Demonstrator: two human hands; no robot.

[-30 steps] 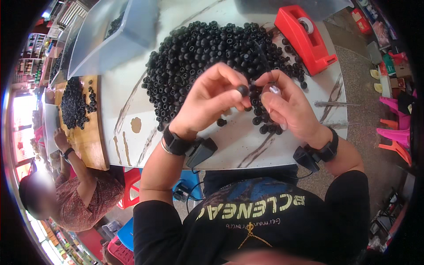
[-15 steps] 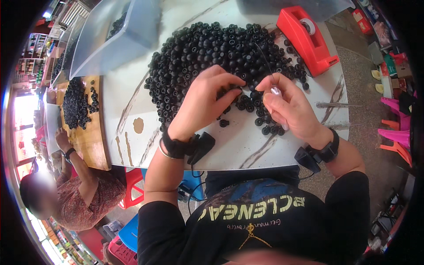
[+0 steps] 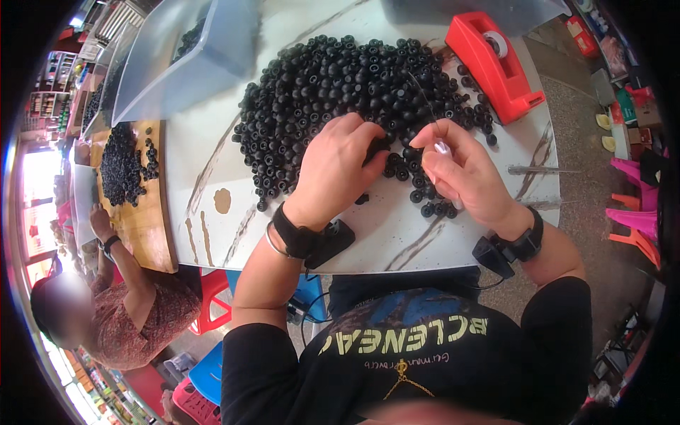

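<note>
A large heap of small round black plastic pieces [image 3: 319, 92], several showing hollow, ring-like ends, lies spread on the table in front of me. My left hand [image 3: 340, 166] is curled at the heap's near edge, thumb and fingers closed toward each other. Dark pieces show in the gap between them; what the fingertips grip is hidden. Just to its right, my right hand [image 3: 464, 170] is closed in a pinch above the loose pieces at the near edge. From its fingertips a thin strand [image 3: 425, 95] rises over the heap. Pale, shiny nails show on this hand.
A red tape dispenser [image 3: 496, 78] stands right of the heap, and a thin metal tool [image 3: 542, 170] lies at the right table edge. A translucent bin [image 3: 170, 85] is at the far left. Beyond it, another person [image 3: 134, 304] sits by a wooden board [image 3: 152, 227] with black pieces.
My left hand has turned palm-down and shifted slightly, its wrist moving right and now partly covering a loose piece. The right hand has stayed nearly still with its strand.
</note>
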